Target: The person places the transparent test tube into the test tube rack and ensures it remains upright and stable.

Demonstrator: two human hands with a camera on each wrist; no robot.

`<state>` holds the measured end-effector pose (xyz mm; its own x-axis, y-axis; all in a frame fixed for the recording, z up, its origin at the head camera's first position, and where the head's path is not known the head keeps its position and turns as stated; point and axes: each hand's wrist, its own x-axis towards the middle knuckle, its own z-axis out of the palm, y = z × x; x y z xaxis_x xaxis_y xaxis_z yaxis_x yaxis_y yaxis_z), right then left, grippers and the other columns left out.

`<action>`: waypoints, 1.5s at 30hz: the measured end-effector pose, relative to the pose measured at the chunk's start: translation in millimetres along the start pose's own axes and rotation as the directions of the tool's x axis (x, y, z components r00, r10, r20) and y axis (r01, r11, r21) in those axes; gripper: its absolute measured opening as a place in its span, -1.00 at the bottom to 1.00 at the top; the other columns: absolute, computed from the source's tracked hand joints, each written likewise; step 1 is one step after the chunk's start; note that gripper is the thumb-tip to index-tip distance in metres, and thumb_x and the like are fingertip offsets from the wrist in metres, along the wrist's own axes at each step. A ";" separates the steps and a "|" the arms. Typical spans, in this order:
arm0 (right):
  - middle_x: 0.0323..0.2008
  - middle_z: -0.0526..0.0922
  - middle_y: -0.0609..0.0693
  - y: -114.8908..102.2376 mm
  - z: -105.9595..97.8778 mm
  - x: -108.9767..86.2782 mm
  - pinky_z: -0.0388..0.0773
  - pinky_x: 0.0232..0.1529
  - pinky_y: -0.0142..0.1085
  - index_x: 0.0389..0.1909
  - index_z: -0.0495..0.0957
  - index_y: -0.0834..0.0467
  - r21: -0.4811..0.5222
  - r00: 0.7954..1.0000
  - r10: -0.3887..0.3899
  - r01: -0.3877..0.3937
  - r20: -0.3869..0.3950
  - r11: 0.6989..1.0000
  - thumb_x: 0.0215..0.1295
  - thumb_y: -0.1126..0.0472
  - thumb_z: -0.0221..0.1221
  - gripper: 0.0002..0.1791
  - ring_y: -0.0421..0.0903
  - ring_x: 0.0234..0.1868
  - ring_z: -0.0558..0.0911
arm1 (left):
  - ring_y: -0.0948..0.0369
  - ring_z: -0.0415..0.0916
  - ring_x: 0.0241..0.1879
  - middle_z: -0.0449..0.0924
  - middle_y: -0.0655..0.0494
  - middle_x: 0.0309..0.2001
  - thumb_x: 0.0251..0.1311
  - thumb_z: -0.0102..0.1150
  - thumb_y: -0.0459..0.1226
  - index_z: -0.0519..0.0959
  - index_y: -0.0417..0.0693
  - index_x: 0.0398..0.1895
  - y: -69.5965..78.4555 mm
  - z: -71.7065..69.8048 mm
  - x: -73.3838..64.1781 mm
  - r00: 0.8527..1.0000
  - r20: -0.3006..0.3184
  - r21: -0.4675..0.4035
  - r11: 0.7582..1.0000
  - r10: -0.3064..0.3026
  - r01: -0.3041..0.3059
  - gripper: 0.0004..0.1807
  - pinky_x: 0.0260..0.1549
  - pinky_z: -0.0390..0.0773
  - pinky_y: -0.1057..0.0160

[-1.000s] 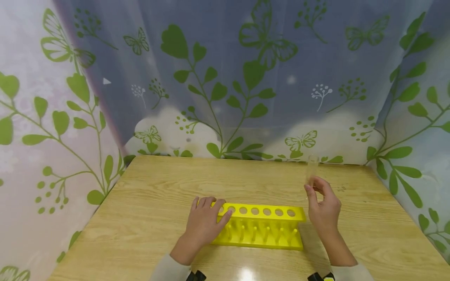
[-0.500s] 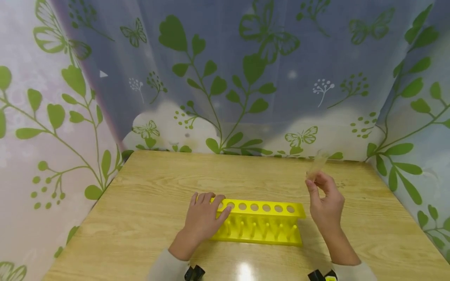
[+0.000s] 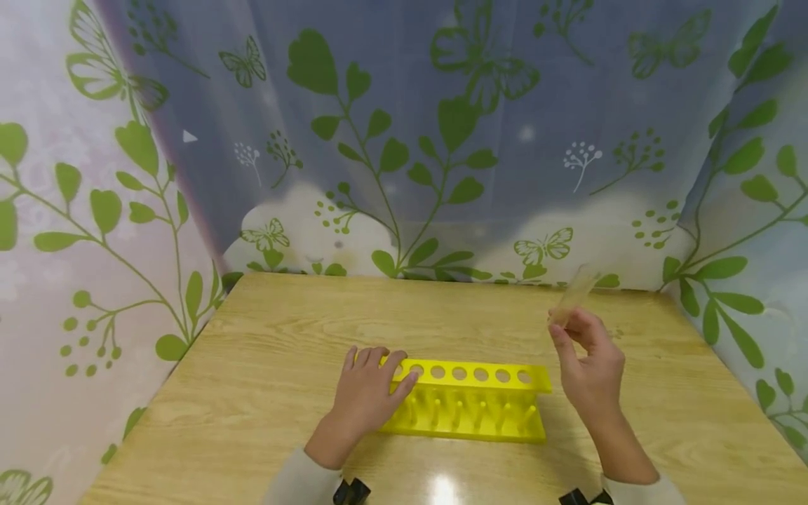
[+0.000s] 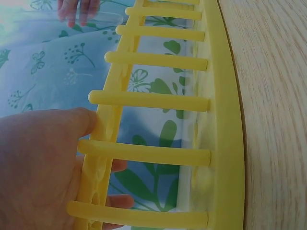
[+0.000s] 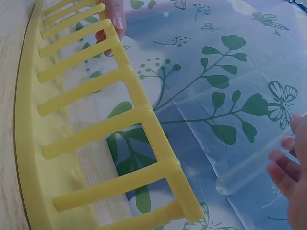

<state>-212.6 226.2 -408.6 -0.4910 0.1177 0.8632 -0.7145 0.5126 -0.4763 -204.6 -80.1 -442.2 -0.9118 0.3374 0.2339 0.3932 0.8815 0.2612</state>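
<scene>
A yellow test tube rack [image 3: 467,426] stands on the table, with a row of round holes along its top and upright pegs below. My left hand [image 3: 369,400] grips the top bar at the rack's left end. In the left wrist view the thumb lies on one side of that bar [image 4: 106,115] and fingertips show on the other. Above and beyond the rack's right end, my right hand [image 3: 592,372] pinches a clear test tube [image 3: 577,289], which leans up to the right. The right wrist view shows the tube's rounded end [image 5: 224,186] apart from the rack.
The light wooden table [image 3: 265,322] reaches back to a blue curtain [image 3: 404,140] printed with leaves and butterflies. Similar patterned cloth [image 3: 38,280] hangs at the left and right sides. Black wrist devices [image 3: 351,492] sit at both cuffs.
The test tube has tipped from nearly upright to leaning right, and the right hand has shifted slightly rightward and up. My left hand keeps its place on the rack.
</scene>
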 end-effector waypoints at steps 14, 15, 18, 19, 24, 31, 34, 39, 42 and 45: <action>-0.25 0.65 0.21 -7.5 -2.2 0.0 0.52 -0.16 -0.62 -0.15 0.54 0.42 0.010 0.997 0.021 -0.021 0.069 1.000 0.00 0.70 0.25 -0.64 -0.39 -0.17 0.62 | -0.08 0.36 0.19 0.48 -0.08 0.12 0.42 -0.14 0.15 0.48 0.10 0.19 -1.7 2.2 -1.4 1.000 -0.003 0.007 1.000 -0.001 0.001 -0.51 0.29 0.11 -0.25; -0.26 0.65 0.21 -7.9 -2.2 0.0 0.52 -0.16 -0.62 -0.15 0.54 0.42 0.011 0.997 0.020 -0.021 0.072 1.000 -0.01 0.71 0.25 -0.64 -0.39 -0.17 0.62 | -0.08 0.37 0.19 0.48 -0.08 0.12 0.42 -0.14 0.15 0.48 0.10 0.19 -1.8 2.3 -1.2 1.000 -0.005 0.007 1.000 0.000 0.000 -0.51 0.29 0.11 -0.25; -0.27 0.64 0.20 -7.8 -2.4 -0.1 0.52 -0.17 -0.62 -0.15 0.54 0.43 0.014 0.997 0.018 -0.020 0.077 1.000 -0.03 0.72 0.25 -0.63 -0.39 -0.18 0.61 | -0.08 0.37 0.18 0.48 -0.08 0.11 0.42 -0.13 0.15 0.48 0.09 0.19 -2.1 2.6 -0.6 1.000 -0.013 0.010 1.000 0.006 -0.006 -0.51 0.28 0.12 -0.25; -0.27 0.64 0.20 -7.3 -2.6 -0.3 0.51 -0.17 -0.62 -0.16 0.54 0.43 0.015 0.997 0.019 -0.020 0.079 1.000 -0.04 0.72 0.25 -0.62 -0.40 -0.18 0.61 | -0.08 0.37 0.18 0.49 -0.08 0.11 0.42 -0.12 0.14 0.48 0.09 0.19 -2.1 2.6 -0.3 1.000 -0.014 0.013 1.000 0.008 -0.008 -0.51 0.28 0.12 -0.25; -0.29 0.62 0.22 -4.0 -2.5 -1.0 0.51 -0.18 -0.63 -0.16 0.53 0.44 0.023 0.996 0.016 -0.018 0.089 1.000 -0.07 0.74 0.25 -0.61 -0.40 -0.21 0.61 | -0.09 0.38 0.17 0.49 -0.09 0.11 0.40 -0.09 0.14 0.48 0.09 0.20 -2.6 2.7 -0.2 1.000 -0.022 0.023 1.000 0.021 -0.021 -0.51 0.28 0.13 -0.26; -0.29 0.64 0.16 -4.8 -3.6 -1.7 0.53 -0.19 -0.61 -0.14 0.54 0.41 0.034 0.993 0.017 -0.021 0.117 0.999 -0.02 0.70 0.26 -0.62 -0.39 -0.24 0.62 | -0.09 0.38 0.17 0.48 -0.09 0.11 0.37 -0.07 0.17 0.47 0.09 0.21 -2.9 3.4 -1.1 0.999 -0.024 0.024 0.999 0.036 -0.036 -0.47 0.28 0.12 -0.26; -0.29 0.65 0.10 -5.9 -4.3 -1.7 0.53 -0.19 -0.60 -0.13 0.54 0.39 0.027 0.990 0.027 -0.031 0.137 0.999 0.01 0.66 0.27 -0.64 -0.40 -0.25 0.62 | -0.09 0.38 0.17 0.48 -0.09 0.12 0.37 -0.07 0.18 0.46 0.09 0.22 -2.7 3.5 -1.2 0.999 -0.023 0.021 0.999 0.034 -0.034 -0.47 0.29 0.11 -0.27; -0.30 0.64 0.08 -5.6 -4.6 -2.2 0.54 -0.22 -0.59 -0.14 0.53 0.40 0.028 0.985 0.045 -0.050 0.167 0.998 -0.01 0.67 0.28 -0.63 -0.42 -0.27 0.62 | -0.09 0.37 0.18 0.48 -0.10 0.12 0.37 -0.06 0.17 0.47 0.07 0.21 -2.0 3.0 -1.6 0.999 -0.018 0.013 0.999 0.030 -0.029 -0.46 0.28 0.12 -0.27; -0.32 0.64 0.11 -5.7 -4.3 -2.5 0.55 -0.23 -0.59 -0.16 0.52 0.41 0.036 0.983 0.052 -0.059 0.177 0.998 -0.02 0.67 0.28 -0.64 -0.42 -0.28 0.62 | -0.09 0.36 0.19 0.47 -0.12 0.12 0.37 -0.06 0.17 0.48 0.05 0.20 -1.6 1.8 -1.6 1.000 -0.014 0.002 1.000 0.027 -0.027 -0.46 0.28 0.13 -0.27; -0.33 0.64 0.12 -5.2 -3.5 -3.0 0.54 -0.24 -0.60 -0.16 0.53 0.39 0.038 0.982 0.048 -0.055 0.183 0.998 -0.03 0.67 0.29 -0.63 -0.42 -0.29 0.62 | -0.09 0.34 0.22 0.47 -0.14 0.15 0.37 -0.06 0.18 0.49 0.06 0.19 -1.4 0.7 -1.3 1.000 -0.013 0.004 1.000 0.025 -0.025 -0.46 0.29 0.13 -0.26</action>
<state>-205.6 226.1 -408.2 -0.6072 -0.0153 0.7944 -0.7045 0.4726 -0.5294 -204.0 -81.5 -443.5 -0.9000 0.3552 0.2526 0.4156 0.8740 0.2519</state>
